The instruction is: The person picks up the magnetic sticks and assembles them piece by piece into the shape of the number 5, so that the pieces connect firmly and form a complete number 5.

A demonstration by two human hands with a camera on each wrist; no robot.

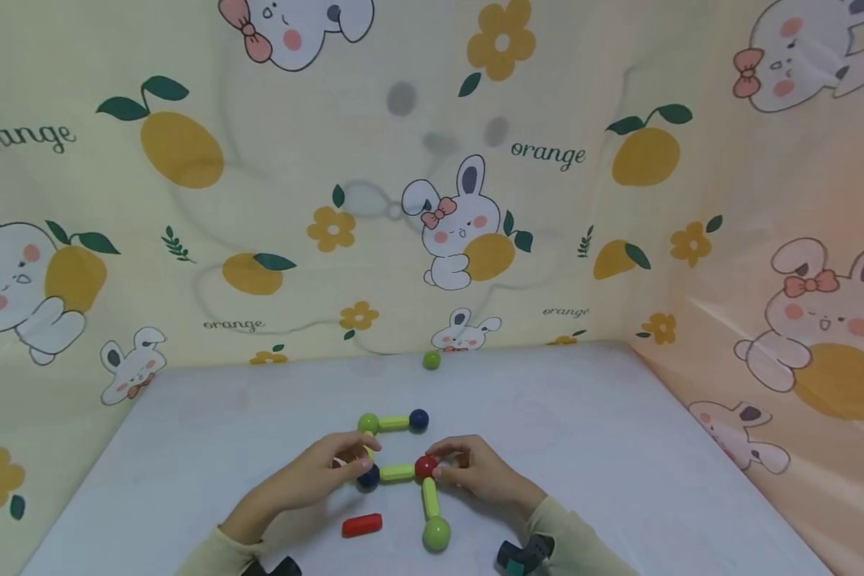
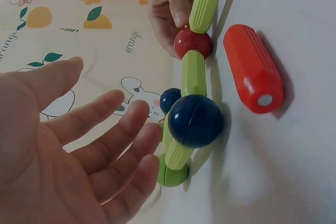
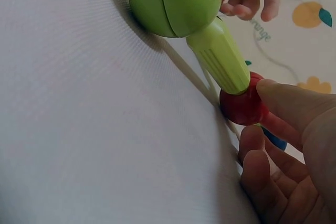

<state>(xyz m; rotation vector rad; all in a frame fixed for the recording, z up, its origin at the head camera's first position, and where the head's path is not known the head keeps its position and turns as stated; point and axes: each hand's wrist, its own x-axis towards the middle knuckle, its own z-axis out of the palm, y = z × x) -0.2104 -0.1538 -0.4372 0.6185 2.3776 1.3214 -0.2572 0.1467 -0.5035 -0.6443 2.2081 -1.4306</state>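
Observation:
A chain of balls and yellow-green ribbed rods lies on the white table. It runs from a far dark blue ball (image 1: pixel 419 419) through a green ball (image 1: pixel 368 423), a near dark blue ball (image 2: pixel 196 121) and a red ball (image 1: pixel 426 467) to a larger green ball (image 1: pixel 437 534) at the front. My right hand (image 1: pixel 478 474) pinches the red ball between thumb and fingers. Beside the near blue ball is my left hand (image 2: pixel 89 145), fingers loosely spread, with a gap to the ball in the left wrist view. A loose red rod (image 1: pixel 362 526) lies in front.
A small green ball (image 1: pixel 432 360) sits alone at the table's back edge. Behind and along the sides hangs a patterned cloth (image 1: pixel 281 200) with rabbits and oranges. The white tabletop (image 1: pixel 583 432) extends to both sides of the chain.

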